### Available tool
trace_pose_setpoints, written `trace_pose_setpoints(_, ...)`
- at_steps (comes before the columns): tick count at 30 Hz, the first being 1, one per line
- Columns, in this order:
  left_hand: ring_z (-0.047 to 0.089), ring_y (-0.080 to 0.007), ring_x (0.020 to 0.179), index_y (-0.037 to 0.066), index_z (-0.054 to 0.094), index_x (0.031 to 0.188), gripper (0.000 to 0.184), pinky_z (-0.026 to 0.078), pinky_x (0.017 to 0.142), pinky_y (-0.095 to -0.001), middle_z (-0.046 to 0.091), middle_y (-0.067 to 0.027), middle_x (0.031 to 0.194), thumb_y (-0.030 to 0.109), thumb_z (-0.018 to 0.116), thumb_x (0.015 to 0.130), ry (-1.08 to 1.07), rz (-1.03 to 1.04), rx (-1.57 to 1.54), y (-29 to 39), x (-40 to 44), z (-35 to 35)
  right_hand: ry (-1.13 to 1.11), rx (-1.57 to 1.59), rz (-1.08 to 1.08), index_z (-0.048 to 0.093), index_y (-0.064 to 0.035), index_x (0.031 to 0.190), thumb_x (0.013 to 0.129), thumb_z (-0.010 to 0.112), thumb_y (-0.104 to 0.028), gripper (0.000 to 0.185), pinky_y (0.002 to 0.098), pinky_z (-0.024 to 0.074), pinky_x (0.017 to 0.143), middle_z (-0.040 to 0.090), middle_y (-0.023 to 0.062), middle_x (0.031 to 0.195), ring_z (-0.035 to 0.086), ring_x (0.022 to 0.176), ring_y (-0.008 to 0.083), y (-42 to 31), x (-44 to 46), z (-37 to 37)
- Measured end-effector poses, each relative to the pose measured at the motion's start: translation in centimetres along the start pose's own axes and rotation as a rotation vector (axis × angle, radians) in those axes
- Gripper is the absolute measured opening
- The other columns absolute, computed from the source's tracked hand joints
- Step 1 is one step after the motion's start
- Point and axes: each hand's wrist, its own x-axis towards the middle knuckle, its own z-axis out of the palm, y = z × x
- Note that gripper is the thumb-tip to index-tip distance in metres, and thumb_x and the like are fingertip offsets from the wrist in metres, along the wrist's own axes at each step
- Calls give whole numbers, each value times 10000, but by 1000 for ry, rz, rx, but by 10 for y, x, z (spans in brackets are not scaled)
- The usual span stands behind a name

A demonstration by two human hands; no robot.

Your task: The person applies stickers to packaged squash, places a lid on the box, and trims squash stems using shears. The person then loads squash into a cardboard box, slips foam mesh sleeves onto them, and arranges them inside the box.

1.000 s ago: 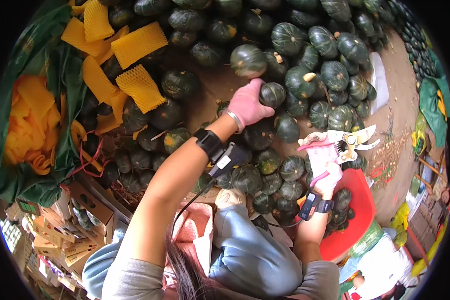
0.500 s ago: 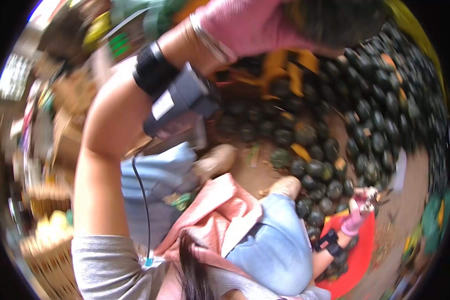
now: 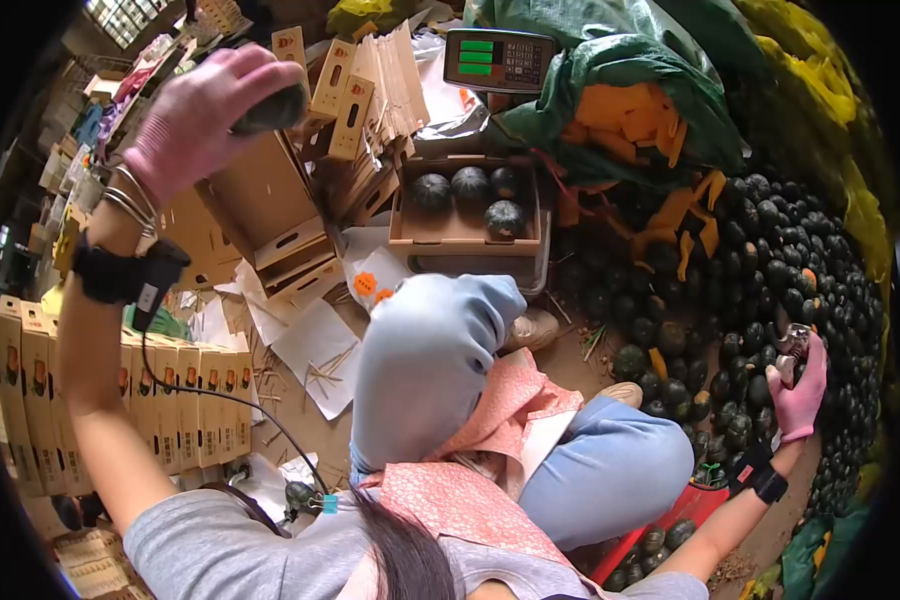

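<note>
At the upper left, my left hand (image 3: 192, 118), in a pink glove, is closed around a dark green squash (image 3: 272, 108), raised over the cardboard. My right hand (image 3: 802, 392), also gloved in pink, is at the right beside the squash pile and grips the pruning shears (image 3: 792, 352); their blades are hard to make out. Several green squashes (image 3: 470, 184) lie in an open cardboard box (image 3: 464, 234) ahead of my knees.
Behind the box stands a scale display (image 3: 498, 60). Green sacking (image 3: 610, 60) holds orange foam sleeves (image 3: 630, 120). Folded cartons (image 3: 175, 400) line the left side. A red tub (image 3: 625, 550) with squashes is by my right leg. Papers (image 3: 315, 350) litter the floor.
My view has turned left toward the cartons and scale. My left hand has taken a squash from the pile and carried it up and left. The shears have stayed in my right hand.
</note>
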Motion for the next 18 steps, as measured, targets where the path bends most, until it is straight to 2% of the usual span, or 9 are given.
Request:
trace_pose_setpoints(5,594,-314,976,142,492,1169,642,514,834,-389,585,-102,1041,66,772,596,-39,-162,-614,34,16,115,-185,-85,-194,550,-57,955,555,593,-97,404,375,415,812,553,111,879,510,858,316,-81,20,18)
trace_pose_setpoints(6,600,-293,980,132,476,1181,666,502,861,-362,593,-120,1055,79,792,597,28,-218,-793,45,20,141,-272,-62,-200,545,-58,939,548,619,-119,404,393,407,820,545,113,875,503,867,325,-83,19,29)
trace_pose_setpoints(7,604,-243,981,120,455,1204,692,488,881,-334,594,-124,1052,103,810,611,-158,-431,-1047,56,25,165,-363,-38,-208,539,-59,924,540,645,-142,407,411,399,828,537,116,870,496,877,333,-82,18,42)
trace_pose_setpoints(8,590,-183,976,101,437,1219,711,484,886,-312,593,-101,1037,124,827,625,-176,-503,-1261,67,28,189,-409,-43,-217,538,-66,913,527,657,-150,413,417,394,833,530,111,857,496,867,334,-84,17,53)
trace_pose_setpoints(10,580,-168,953,28,470,1167,685,499,863,-323,597,-74,1014,172,864,625,-229,-689,-1743,93,31,242,-487,-60,-202,530,-78,879,499,678,-156,415,422,385,848,512,98,825,494,849,328,-82,16,78)
trace_pose_setpoints(12,575,-141,949,-4,481,1147,691,496,862,-305,596,-78,1021,230,881,635,-302,-842,-2012,118,30,289,-561,-39,-151,532,-77,864,494,680,-156,407,418,386,865,510,97,824,497,858,323,-76,18,99)
trace_pose_setpoints(13,591,-175,989,21,452,1210,642,494,902,-338,585,-85,1088,121,827,699,-368,-880,-1984,130,27,317,-595,-31,-138,534,-76,862,495,680,-157,403,417,386,871,511,97,824,498,858,322,-68,20,109)
trace_pose_setpoints(15,595,-188,1013,20,440,1225,624,498,905,-348,581,-90,1115,100,803,725,-444,-1008,-2093,150,29,340,-616,-10,-146,546,-71,881,494,686,-162,422,414,380,894,527,104,847,509,871,321,-63,33,124)
trace_pose_setpoints(18,586,-159,1002,12,475,1201,585,492,898,-313,593,-86,1117,155,803,739,-363,-1003,-2508,175,32,356,-686,94,-92,555,-68,915,512,692,-167,437,408,403,861,551,115,870,518,876,335,-53,55,158)
